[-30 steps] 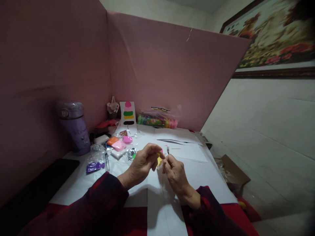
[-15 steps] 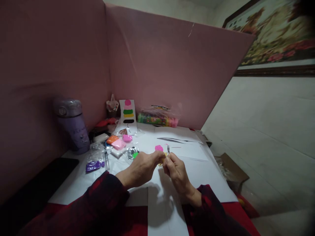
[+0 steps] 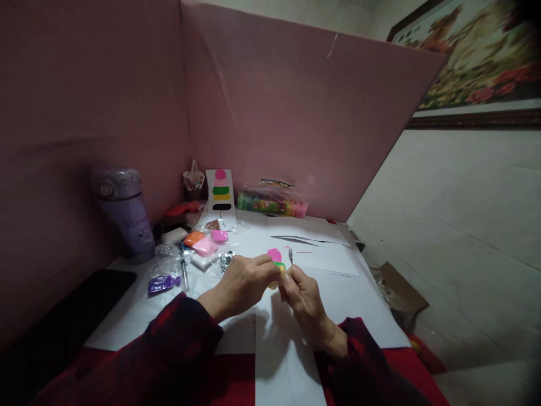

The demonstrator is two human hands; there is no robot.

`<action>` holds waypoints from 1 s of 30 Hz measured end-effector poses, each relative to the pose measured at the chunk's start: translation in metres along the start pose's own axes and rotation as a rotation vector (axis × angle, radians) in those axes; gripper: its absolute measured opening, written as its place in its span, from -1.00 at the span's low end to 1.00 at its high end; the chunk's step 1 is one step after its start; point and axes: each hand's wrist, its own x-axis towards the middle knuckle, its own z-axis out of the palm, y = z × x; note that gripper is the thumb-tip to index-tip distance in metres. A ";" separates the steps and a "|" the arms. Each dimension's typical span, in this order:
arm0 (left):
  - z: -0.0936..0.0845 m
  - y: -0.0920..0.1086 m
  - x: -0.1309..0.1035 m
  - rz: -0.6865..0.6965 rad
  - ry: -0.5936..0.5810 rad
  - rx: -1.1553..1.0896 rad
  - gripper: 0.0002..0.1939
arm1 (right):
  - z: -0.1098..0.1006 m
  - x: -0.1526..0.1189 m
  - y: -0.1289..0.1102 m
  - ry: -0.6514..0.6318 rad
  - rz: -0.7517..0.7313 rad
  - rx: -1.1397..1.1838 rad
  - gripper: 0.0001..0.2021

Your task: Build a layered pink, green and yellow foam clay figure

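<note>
Over white paper [image 3: 359, 318], the right hand [image 3: 305, 299] pinches a yellow piece [image 3: 282, 269]; the left hand [image 3: 245, 285] hides its own grip, so I cannot tell. A pink disc [image 3: 274, 254] beyond seems finished, the yellow unfinished.

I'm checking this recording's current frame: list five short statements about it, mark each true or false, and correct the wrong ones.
1. The purple tumbler stands left of the purple packet. True.
2. The fork lies on the purple packet. False: it lies on white paper.
3. The left hand and right hand meet at a small yellow piece. True.
4. The painted card's top mark is black. False: it is pink.
5. The light pink packet lies beside the orange packet. True.
</note>
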 end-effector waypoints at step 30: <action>-0.011 0.011 0.004 -0.058 -0.176 -0.091 -0.83 | -0.001 -0.001 -0.004 0.037 0.011 0.073 -0.67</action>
